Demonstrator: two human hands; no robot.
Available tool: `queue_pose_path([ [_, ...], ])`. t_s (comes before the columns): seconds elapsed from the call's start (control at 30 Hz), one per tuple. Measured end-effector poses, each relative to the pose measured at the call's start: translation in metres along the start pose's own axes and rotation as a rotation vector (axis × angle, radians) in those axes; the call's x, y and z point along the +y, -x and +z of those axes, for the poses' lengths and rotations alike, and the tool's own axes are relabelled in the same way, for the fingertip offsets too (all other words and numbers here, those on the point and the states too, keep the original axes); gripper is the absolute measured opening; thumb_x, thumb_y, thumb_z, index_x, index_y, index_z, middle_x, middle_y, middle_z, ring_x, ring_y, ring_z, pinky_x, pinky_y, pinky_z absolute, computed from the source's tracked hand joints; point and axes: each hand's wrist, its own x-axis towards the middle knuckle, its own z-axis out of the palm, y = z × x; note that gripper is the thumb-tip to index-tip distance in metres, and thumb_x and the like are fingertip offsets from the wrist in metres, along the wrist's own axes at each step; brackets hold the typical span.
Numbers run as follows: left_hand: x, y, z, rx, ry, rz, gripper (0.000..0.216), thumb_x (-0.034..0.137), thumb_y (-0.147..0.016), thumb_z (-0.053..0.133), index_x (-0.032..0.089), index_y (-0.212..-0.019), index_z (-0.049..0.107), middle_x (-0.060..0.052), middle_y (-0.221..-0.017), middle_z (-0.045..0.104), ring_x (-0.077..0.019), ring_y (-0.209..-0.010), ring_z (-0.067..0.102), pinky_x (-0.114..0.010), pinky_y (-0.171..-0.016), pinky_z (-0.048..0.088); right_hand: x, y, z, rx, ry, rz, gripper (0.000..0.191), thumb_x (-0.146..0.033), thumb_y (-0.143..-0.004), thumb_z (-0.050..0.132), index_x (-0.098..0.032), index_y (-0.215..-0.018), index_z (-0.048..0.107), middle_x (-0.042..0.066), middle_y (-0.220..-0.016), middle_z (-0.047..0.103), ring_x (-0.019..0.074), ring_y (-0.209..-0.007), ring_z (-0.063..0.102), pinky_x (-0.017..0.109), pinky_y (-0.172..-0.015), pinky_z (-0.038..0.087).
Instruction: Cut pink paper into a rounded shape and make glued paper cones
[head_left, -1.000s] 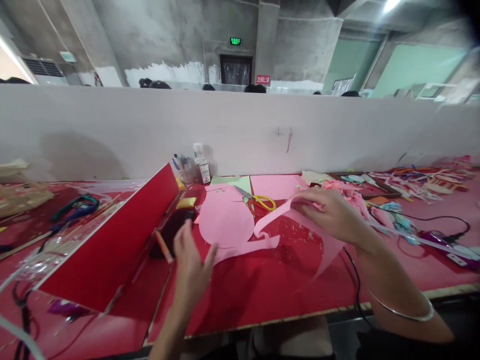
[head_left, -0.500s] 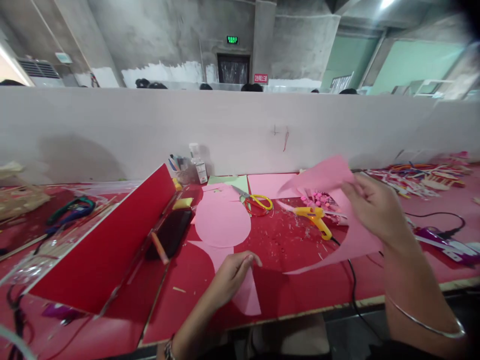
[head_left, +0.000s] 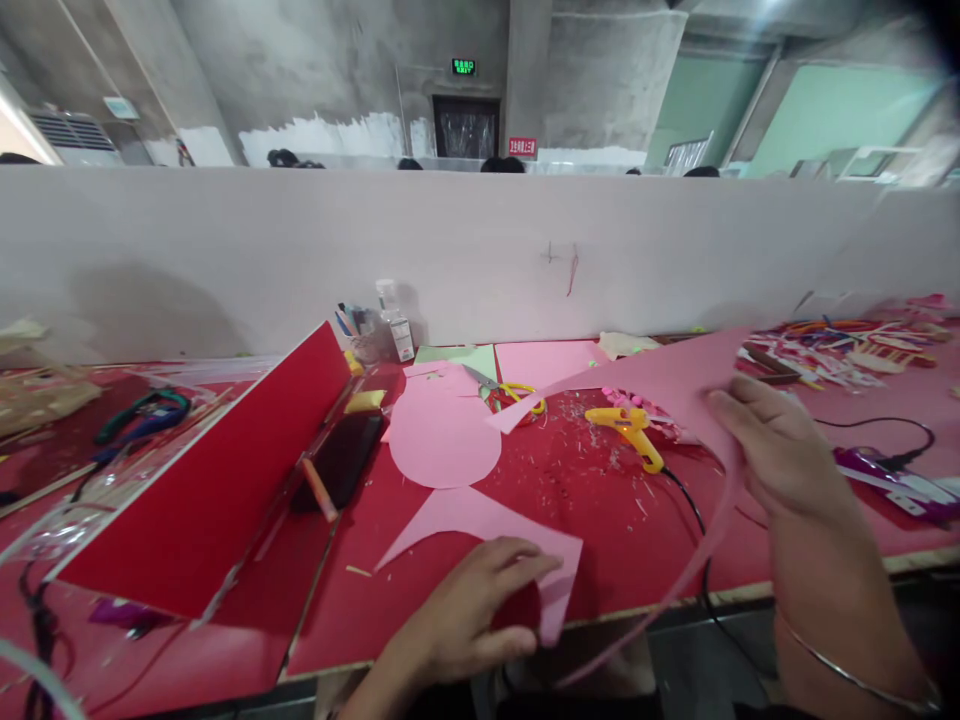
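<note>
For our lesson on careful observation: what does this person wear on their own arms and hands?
No gloves cover the left hand or the right hand, and no sleeves show on either arm. A thin silver bangle circles the right wrist.

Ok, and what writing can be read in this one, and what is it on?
Nothing reads clearly enough to quote.
Green lit sign above the doorway: too small and blurred.
Red sign beside the doorway: white characters, blurred.
Bottle label: too small.
Pink sheet in the right hand and pink cutout in the left hand: no print.
</note>
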Motion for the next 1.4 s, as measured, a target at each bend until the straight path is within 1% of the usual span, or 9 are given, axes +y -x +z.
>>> queue_pose_path([
  [0.1, -0.008, 0.015, 0.002, -0.072, -0.117, -0.055, 0.058, 0.053, -0.075, 0.05, 0.03, -0.128, 0.04, -0.007, -0.125, 0.048, -0.0265, -0.115, 0.042, -0.043, -0.103, 0.023, 0.008, 0.004, 0.03, -0.154, -0.06, 0.053, 0.012, -0.035, -0.076, 0.056, -0.023, -0.079, 0.054, -0.002, -0.069, 0.057, 0.0141, -0.063, 0.053, 0.025, -0.056, 0.043],
  [0.2, -0.026, 0.026, -0.002, 0.117, -0.251, -0.266, 0.043, 0.042, -0.085, 0.039, 0.026, -0.125, 0.044, -0.008, -0.125, 0.048, -0.0231, -0.114, 0.043, -0.038, -0.097, 0.034, 0.024, 0.011, 0.074, -0.48, -0.019, 0.011, 0.018, -0.035, -0.082, 0.047, -0.018, -0.079, 0.053, -0.001, -0.07, 0.057, 0.0134, -0.066, 0.054, 0.024, -0.06, 0.042],
  [0.3, -0.045, 0.032, -0.009, 0.392, -0.462, -0.553, 0.035, 0.033, -0.085, 0.037, 0.019, -0.113, 0.053, -0.01, -0.114, 0.055, -0.0232, -0.104, 0.05, -0.038, -0.09, 0.04, 0.046, 0.014, 0.117, -0.742, 0.185, -0.152, 0.022, -0.034, -0.085, 0.044, -0.015, -0.077, 0.053, -0.001, -0.068, 0.055, 0.0119, -0.063, 0.052, 0.022, -0.056, 0.038],
  [0.37, -0.056, 0.035, -0.012, 0.426, -0.579, -0.594, 0.032, 0.026, -0.082, 0.041, 0.016, -0.109, 0.055, -0.011, -0.111, 0.055, -0.0242, -0.103, 0.05, -0.04, -0.09, 0.039, 0.061, 0.012, 0.139, -1.009, 0.399, -0.366, 0.024, -0.03, -0.088, 0.039, -0.013, -0.081, 0.055, 0.0, -0.07, 0.056, 0.0115, -0.063, 0.051, 0.021, -0.055, 0.037],
  [0.47, -0.066, 0.037, -0.01, 0.458, -0.689, -0.576, 0.035, 0.028, -0.079, 0.047, 0.015, -0.111, 0.054, -0.011, -0.113, 0.054, -0.0266, -0.105, 0.047, -0.043, -0.089, 0.039, 0.077, 0.005, 0.162, -1.179, 0.449, -0.476, 0.012, -0.017, -0.083, 0.048, -0.015, -0.081, 0.06, 0.002, -0.079, 0.06, 0.0119, -0.072, 0.053, 0.021, -0.065, 0.039],
  [0.7, -0.063, 0.031, -0.008, 0.461, -0.685, -0.57, 0.035, 0.031, -0.088, 0.031, 0.018, -0.109, 0.055, -0.009, -0.111, 0.055, -0.023, -0.102, 0.048, -0.04, -0.086, 0.04, 0.079, 0.018, 0.184, -1.139, 0.605, -0.558, 0.013, -0.017, -0.079, 0.054, -0.014, -0.09, 0.059, 0.011, -0.098, 0.053, 0.0204, -0.089, 0.048, 0.032, -0.076, 0.039],
  [0.97, -0.064, 0.019, -0.007, 0.444, -0.588, -0.57, 0.015, 0.028, -0.078, 0.047, 0.014, -0.08, 0.054, -0.009, -0.082, 0.056, -0.023, -0.078, 0.052, -0.036, -0.07, 0.042, 0.076, 0.037, 0.177, -1.064, 0.623, -0.506, 0.06, -0.037, -0.064, 0.07, -0.012, -0.114, 0.048, 0.012, -0.108, 0.05, 0.0231, -0.095, 0.047, 0.032, -0.079, 0.041],
  [1.2, -0.065, 0.024, -0.008, 0.422, -0.433, -0.499, 0.018, 0.029, -0.086, 0.036, 0.018, -0.079, 0.049, 0.0, -0.069, 0.06, -0.0127, -0.062, 0.056, -0.021, -0.056, 0.043, 0.075, 0.041, 0.167, -0.999, 0.632, -0.414, 0.018, -0.03, -0.079, 0.057, -0.015, -0.09, 0.057, 0.008, -0.095, 0.058, 0.0211, -0.091, 0.049, 0.032, -0.078, 0.036],
  [1.4, -0.052, 0.02, -0.016, 0.553, -0.798, -0.249, 0.034, 0.025, -0.084, 0.039, 0.014, -0.115, 0.044, -0.013, -0.111, 0.058, -0.0228, -0.1, 0.054, -0.037, -0.083, 0.042, 0.068, 0.042, 0.162, -0.994, 0.624, -0.392, 0.022, -0.027, -0.089, 0.041, -0.016, -0.081, 0.057, 0.003, -0.072, 0.063, 0.0128, -0.063, 0.053, 0.023, -0.058, 0.03],
])
